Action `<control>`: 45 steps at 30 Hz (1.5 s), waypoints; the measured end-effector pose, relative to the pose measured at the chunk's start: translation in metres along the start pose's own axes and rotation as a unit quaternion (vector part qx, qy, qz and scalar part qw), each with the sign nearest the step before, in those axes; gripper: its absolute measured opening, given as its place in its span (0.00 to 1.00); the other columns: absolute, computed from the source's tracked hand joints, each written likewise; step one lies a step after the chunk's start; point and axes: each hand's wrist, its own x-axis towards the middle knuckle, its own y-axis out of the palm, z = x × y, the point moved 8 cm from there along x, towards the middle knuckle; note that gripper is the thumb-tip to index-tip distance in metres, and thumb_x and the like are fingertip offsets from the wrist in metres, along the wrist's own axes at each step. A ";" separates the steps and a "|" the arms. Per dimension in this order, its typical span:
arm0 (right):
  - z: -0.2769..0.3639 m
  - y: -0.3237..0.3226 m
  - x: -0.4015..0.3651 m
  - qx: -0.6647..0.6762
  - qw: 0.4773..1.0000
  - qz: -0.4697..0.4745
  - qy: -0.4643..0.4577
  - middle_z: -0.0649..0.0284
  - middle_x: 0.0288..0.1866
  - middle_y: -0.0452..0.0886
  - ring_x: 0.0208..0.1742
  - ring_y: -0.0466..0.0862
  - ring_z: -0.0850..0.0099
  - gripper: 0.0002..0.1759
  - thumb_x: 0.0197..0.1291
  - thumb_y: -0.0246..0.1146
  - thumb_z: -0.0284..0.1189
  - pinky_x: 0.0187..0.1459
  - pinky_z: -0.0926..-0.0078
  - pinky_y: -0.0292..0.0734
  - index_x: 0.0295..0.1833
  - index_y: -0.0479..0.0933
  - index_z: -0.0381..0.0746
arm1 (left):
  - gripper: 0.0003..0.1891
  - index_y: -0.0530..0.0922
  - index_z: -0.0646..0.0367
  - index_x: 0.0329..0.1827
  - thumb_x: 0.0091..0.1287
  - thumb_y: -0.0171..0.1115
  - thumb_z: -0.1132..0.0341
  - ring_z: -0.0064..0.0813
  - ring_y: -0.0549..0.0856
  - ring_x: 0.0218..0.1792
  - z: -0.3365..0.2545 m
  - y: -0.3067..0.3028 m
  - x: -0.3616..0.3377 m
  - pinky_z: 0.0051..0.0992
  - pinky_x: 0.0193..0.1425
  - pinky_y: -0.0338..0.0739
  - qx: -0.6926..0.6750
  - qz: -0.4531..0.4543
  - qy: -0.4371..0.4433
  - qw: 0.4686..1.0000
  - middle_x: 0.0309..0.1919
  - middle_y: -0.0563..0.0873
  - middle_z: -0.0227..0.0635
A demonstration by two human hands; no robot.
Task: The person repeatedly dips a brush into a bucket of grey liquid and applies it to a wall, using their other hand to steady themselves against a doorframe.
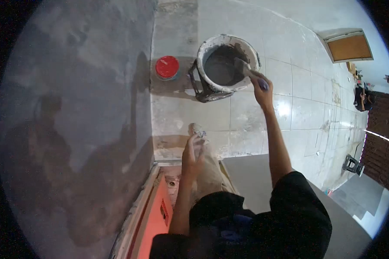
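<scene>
A white bucket [203, 46] smeared with grey holds dark grey paste [222, 67] and rests on a dark stool [207, 96]. My right hand [262, 88] is closed around the handle of a trowel [243, 67], whose blade is over the paste at the bucket's right side. Nearer my body, my left hand [193, 151] is raised in front of my light trousers [212, 172], fingers curved, with a small pale object [201, 134] at the fingertips. What exactly it is cannot be made out.
A red-lidded tub [167, 67] stands between the bucket and the grey wall [82, 86] on the left. An orange-red panel [157, 216] is at the lower left. Far right are another person [364, 99], a small stool [354, 165] and a framed board [349, 46].
</scene>
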 end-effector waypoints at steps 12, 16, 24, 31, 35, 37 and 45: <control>-0.142 0.101 0.125 -0.289 0.878 0.355 -0.143 0.52 0.61 0.80 0.59 0.82 0.53 0.28 0.60 0.58 0.14 0.64 0.60 0.76 0.65 0.76 0.45 | 0.53 0.39 0.81 0.75 0.64 0.66 0.57 0.63 0.52 0.77 0.040 0.120 0.215 0.46 0.79 0.49 0.041 0.039 0.052 0.997 0.74 0.47 0.74; -0.152 0.110 0.127 -0.283 0.866 0.386 -0.144 0.52 0.60 0.81 0.59 0.83 0.54 0.29 0.61 0.56 0.13 0.64 0.61 0.76 0.66 0.75 0.46 | 0.56 0.37 0.82 0.74 0.61 0.69 0.57 0.65 0.52 0.76 0.037 0.138 0.209 0.45 0.79 0.50 0.014 0.047 -0.006 0.999 0.74 0.46 0.76; -0.163 0.098 0.116 -0.264 0.891 0.368 -0.021 0.48 0.49 0.85 0.52 0.85 0.51 0.22 0.56 0.60 0.17 0.55 0.59 0.80 0.57 0.82 0.43 | 0.57 0.31 0.79 0.75 0.63 0.67 0.58 0.59 0.42 0.79 0.034 0.149 0.210 0.40 0.82 0.39 -0.013 0.071 -0.040 0.997 0.75 0.38 0.73; -0.190 0.103 0.110 -0.262 0.928 0.264 -0.006 0.45 0.45 0.86 0.49 0.86 0.48 0.19 0.52 0.62 0.21 0.53 0.60 0.79 0.51 0.85 0.39 | 0.59 0.34 0.82 0.74 0.56 0.70 0.59 0.64 0.49 0.77 0.030 0.149 0.209 0.42 0.80 0.47 0.002 0.046 -0.035 0.998 0.74 0.43 0.76; -0.195 0.101 0.100 -0.229 0.932 0.273 0.057 0.48 0.45 0.87 0.48 0.86 0.53 0.16 0.55 0.66 0.25 0.53 0.60 0.80 0.51 0.84 0.38 | 0.57 0.34 0.78 0.76 0.59 0.68 0.59 0.59 0.45 0.79 0.031 0.142 0.208 0.40 0.82 0.43 -0.025 0.074 -0.048 0.996 0.76 0.41 0.71; -0.194 0.076 0.112 -0.183 0.941 0.265 0.104 0.52 0.45 0.88 0.48 0.87 0.59 0.16 0.58 0.67 0.28 0.52 0.61 0.80 0.53 0.84 0.38 | 0.54 0.39 0.75 0.77 0.61 0.68 0.56 0.58 0.47 0.79 0.040 0.138 0.205 0.39 0.81 0.45 -0.014 0.092 -0.064 0.994 0.77 0.43 0.68; -0.115 -0.034 0.114 0.283 0.919 0.184 0.202 0.53 0.55 0.82 0.57 0.82 0.63 0.18 0.65 0.60 0.25 0.64 0.65 0.76 0.58 0.77 0.27 | 0.36 0.67 0.65 0.71 0.65 0.66 0.53 0.50 0.65 0.73 0.069 0.017 0.121 0.39 0.76 0.60 -0.019 0.093 -0.191 0.977 0.74 0.61 0.57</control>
